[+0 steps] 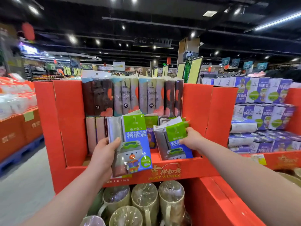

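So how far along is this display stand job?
Done: the upper row of packs stands full in the red display stand. In hand: the left hand grips one green-and-blue pack clear of the shelf; the right hand holds a second pack tilted in the lower row. Left: probably settling both packs.

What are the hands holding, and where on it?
The left hand grips one green-and-blue pack by its left edge; the right hand pinches a second pack by its right edge.

1. Red cardboard display shelf [68,128] with a raised front lip.
2. Upper row: dark and grey plastic-wrapped packs [125,97], upright, side by side.
3. Lower row: pink upright packs [95,132] on the left, tilted green-and-blue pack [176,141] on the right.
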Tool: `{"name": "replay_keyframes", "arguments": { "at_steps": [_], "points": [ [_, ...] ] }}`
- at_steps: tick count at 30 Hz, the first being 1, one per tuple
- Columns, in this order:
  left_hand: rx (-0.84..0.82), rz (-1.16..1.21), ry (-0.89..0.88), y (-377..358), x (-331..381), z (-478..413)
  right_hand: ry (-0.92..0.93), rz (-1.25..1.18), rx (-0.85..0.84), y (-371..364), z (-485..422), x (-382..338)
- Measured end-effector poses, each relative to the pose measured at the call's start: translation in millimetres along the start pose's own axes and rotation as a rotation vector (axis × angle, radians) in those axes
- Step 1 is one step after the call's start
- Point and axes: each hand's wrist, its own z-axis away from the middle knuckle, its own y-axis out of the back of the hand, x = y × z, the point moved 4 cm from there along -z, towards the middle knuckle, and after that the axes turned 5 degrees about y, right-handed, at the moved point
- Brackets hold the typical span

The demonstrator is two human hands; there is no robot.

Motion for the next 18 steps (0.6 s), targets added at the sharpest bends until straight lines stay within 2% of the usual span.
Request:
{"name": "replay_keyframes", "arguments": {
  "at_steps": [3,7,9,13,18],
  "points": [
    [-0.003,-0.012,0.007,-4,-4,-3,-0.027,0.085,0.069,0,-1,2],
    [-0.017,-0.018,0.019,-8,-8,-5,0.124,0.228,0.073,6,1,-15],
    [-0.027,-0.021,0.024,-10,-10,-6,0.188,0.441,0.060,9,1,-22],
    [-0.054,-0.008,0.024,-15,-11,-7,0.350,1.051,-0.015,10,3,-38],
    [-0.069,-0.004,0.024,-20,-11,-5,0.443,1.111,-0.141,8,-4,-44]
  ]
}}
